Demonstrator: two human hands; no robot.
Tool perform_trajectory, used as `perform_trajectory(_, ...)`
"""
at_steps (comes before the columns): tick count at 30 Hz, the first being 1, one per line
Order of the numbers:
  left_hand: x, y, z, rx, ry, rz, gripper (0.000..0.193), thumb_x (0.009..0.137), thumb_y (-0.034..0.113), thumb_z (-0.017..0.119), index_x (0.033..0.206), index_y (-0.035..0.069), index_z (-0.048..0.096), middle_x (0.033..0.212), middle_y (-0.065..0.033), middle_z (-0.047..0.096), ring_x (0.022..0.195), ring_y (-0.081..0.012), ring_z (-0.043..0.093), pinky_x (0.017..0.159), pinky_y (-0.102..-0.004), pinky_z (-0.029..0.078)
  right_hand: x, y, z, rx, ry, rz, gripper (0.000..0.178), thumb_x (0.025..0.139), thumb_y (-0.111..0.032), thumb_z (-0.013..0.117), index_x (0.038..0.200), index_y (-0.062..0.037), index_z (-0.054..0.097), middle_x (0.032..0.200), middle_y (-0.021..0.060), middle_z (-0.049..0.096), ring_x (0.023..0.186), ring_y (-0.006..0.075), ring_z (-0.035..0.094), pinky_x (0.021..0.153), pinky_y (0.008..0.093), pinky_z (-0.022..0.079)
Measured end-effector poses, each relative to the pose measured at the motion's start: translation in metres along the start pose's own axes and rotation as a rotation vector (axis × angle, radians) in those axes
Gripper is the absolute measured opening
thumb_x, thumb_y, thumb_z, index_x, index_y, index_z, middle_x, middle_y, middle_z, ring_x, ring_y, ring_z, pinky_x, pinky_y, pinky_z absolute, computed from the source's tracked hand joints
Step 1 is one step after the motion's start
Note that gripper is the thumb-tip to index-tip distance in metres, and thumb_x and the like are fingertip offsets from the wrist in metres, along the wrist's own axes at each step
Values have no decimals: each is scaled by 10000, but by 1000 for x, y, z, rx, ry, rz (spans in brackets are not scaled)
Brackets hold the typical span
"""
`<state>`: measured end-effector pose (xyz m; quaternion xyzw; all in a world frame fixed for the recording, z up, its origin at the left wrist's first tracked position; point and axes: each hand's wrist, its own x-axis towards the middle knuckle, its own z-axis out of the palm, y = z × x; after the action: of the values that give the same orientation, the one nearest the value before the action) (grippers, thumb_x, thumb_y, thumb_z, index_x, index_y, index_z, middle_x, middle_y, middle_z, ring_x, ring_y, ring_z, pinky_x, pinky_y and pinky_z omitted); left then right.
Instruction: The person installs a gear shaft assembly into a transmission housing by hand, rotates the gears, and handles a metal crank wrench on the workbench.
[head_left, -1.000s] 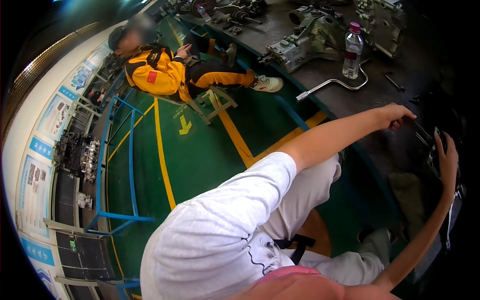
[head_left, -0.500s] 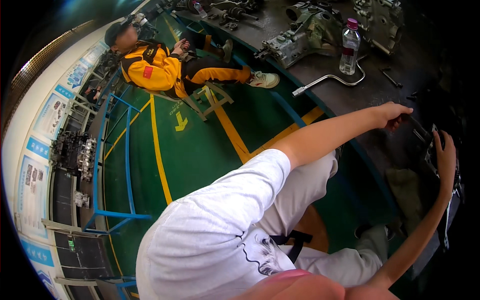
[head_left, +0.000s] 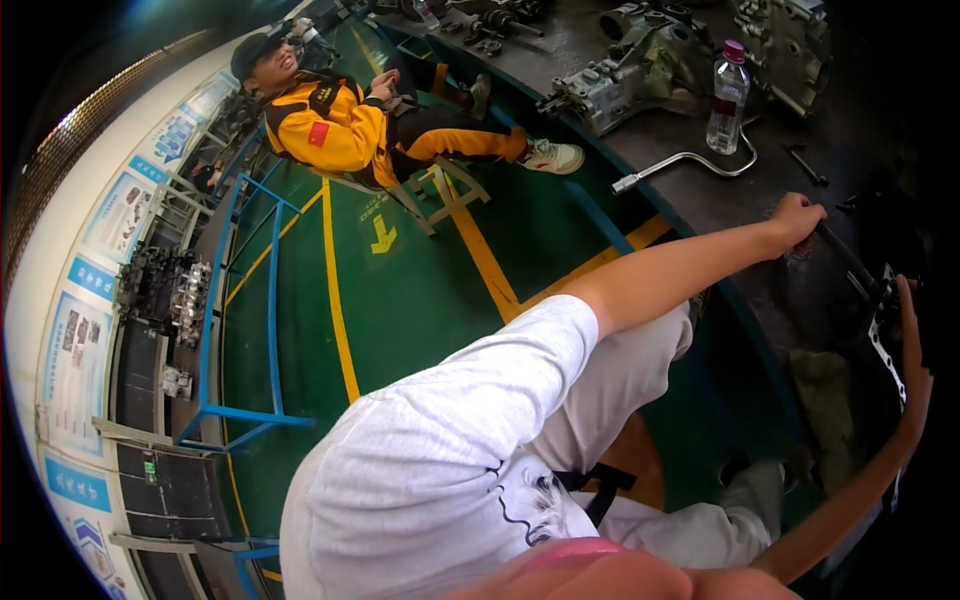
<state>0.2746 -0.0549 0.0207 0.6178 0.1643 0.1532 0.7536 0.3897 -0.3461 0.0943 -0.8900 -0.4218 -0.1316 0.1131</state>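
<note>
Fingers curled in a fist, my left hand (head_left: 797,222) grips the end of a dark wrench (head_left: 847,258). The wrench slants down to the right toward a metal part (head_left: 886,345) with a pale, holed flange edge, mostly lost in shadow. Beside that part, near the wrench's far end, is my right hand (head_left: 911,335). It appears edge-on with a finger stretched out, its other fingers dark or hidden. Whether it touches the wrench does not show.
On the dark workbench (head_left: 690,205) are a bent speed wrench (head_left: 690,165), a pink-capped bottle (head_left: 728,100), a small tool (head_left: 805,165) and a cast gearbox housing (head_left: 620,95). A greenish cloth (head_left: 822,400) hangs near the edge. A person in yellow (head_left: 340,130) sits on a stool.
My left hand has closed into a fist on the wrench's end. The right hand has turned edge-on, its spread fingers less visible. The whole view has shifted slightly.
</note>
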Motion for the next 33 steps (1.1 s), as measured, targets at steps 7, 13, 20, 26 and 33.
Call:
perform_trajectory(7,5,-8,-17,323,291,446,217,719,178,629,752,-26,561,709,-167,612,607,-249,603,550,-357,466,22,-22,50,-29,121,214,512,920,-411,492,1283,-50,475,1295,165,481,1218,301,448,1012,372,354)
perform_trajectory(13,-24,4,16,502,258,693,161,696,149,629,710,18,535,749,-146,571,739,-318,558,655,-396,450,14,21,58,-431,216,-60,519,914,-409,502,1293,-55,470,1315,163,468,1242,301,420,1027,386,332)
perform_trajectory(20,-24,5,13,734,209,1105,158,628,105,643,742,38,558,805,-121,541,839,-296,505,762,-385,401,25,8,77,-120,74,122,523,911,-381,513,1285,-22,453,1275,187,480,1177,335,466,975,380,382)
perform_trajectory(26,-33,8,33,757,202,1206,234,605,99,642,811,17,567,862,-144,539,872,-305,499,780,-382,403,4,-29,52,-141,150,148,513,913,-361,508,1299,-31,435,1275,174,475,1175,329,466,970,385,390)
perform_trajectory(33,-42,2,30,899,45,1199,241,598,93,632,812,7,561,858,-149,542,873,-307,509,809,-388,407,-15,-59,14,-135,23,166,526,934,-343,488,1359,-59,365,1370,133,399,1287,266,379,1046,334,315)
